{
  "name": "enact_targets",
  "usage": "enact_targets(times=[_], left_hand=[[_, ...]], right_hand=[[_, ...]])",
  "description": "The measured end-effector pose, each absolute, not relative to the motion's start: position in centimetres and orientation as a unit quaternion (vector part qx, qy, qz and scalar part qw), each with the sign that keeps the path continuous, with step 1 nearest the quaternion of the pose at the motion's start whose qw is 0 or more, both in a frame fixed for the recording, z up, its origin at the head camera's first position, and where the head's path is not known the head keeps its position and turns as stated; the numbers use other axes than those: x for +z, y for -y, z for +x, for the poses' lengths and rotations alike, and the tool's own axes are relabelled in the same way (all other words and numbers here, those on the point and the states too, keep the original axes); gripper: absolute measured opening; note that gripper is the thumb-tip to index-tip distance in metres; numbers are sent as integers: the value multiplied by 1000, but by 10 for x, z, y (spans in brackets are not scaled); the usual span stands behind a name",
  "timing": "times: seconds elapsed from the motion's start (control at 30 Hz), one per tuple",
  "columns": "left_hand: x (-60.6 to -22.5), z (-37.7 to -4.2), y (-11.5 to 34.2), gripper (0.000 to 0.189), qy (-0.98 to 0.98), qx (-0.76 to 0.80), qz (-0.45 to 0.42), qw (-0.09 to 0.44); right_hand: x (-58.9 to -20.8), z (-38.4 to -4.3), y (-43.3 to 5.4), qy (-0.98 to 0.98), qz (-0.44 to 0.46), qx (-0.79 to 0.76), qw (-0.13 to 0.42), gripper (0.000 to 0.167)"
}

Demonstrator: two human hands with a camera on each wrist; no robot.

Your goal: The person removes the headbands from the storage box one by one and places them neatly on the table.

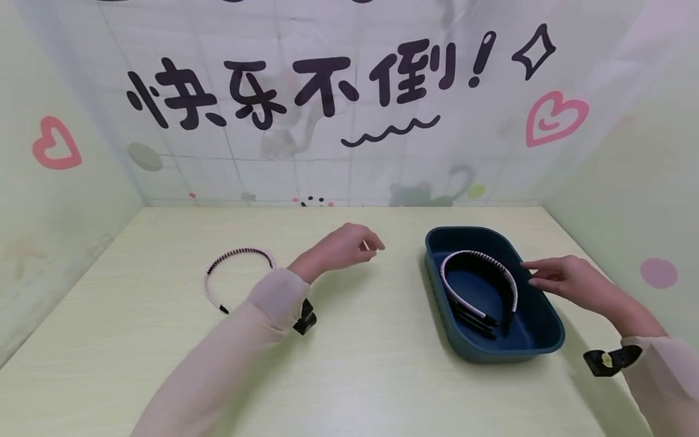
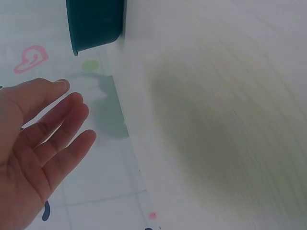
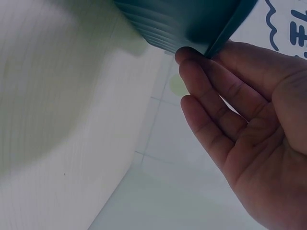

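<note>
My left hand (image 1: 349, 246) hangs over the table between a headband and a dark blue basket, fingers loosely bent around nothing; the left wrist view also shows this hand (image 2: 43, 139) holding nothing. With fingertips and thumb, my right hand (image 1: 581, 284) pinches the right rim of the basket (image 1: 448, 328). From below, the right wrist view shows the fingers (image 3: 206, 91) against the basket's edge (image 3: 192, 28). Inside the basket lies a pink-and-black toothed headband (image 1: 450, 270), with dark tips of what may be another under it. A similar headband (image 1: 240, 250) lies on the table, partly hidden by my left sleeve.
The pale wooden table (image 1: 377, 376) meets a printed back curtain (image 1: 327, 164) and side walls. The basket stands on the table's right half, near the right wall (image 1: 644, 200). Black straps (image 1: 611, 361) with small devices circle both wrists.
</note>
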State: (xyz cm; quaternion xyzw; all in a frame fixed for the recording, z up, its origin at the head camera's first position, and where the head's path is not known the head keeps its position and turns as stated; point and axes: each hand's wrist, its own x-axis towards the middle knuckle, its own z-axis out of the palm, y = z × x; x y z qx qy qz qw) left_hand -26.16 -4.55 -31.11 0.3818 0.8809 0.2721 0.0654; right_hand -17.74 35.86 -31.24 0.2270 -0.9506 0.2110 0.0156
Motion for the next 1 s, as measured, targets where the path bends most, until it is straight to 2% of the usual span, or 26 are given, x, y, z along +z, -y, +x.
enact_targets(times=[0.43, 0.7, 1.0], left_hand=[[-312, -261, 5, 23, -857, 283, 425, 70], [-311, -263, -12, 24, -866, 262, 416, 91], [-309, -262, -26, 23, -863, 256, 427, 86]], right_hand=[[-314, -176, -362, 949, 237, 208, 24, 31], [-313, -176, -361, 948, 235, 213, 25, 31], [-313, -177, -360, 947, 237, 214, 26, 30]])
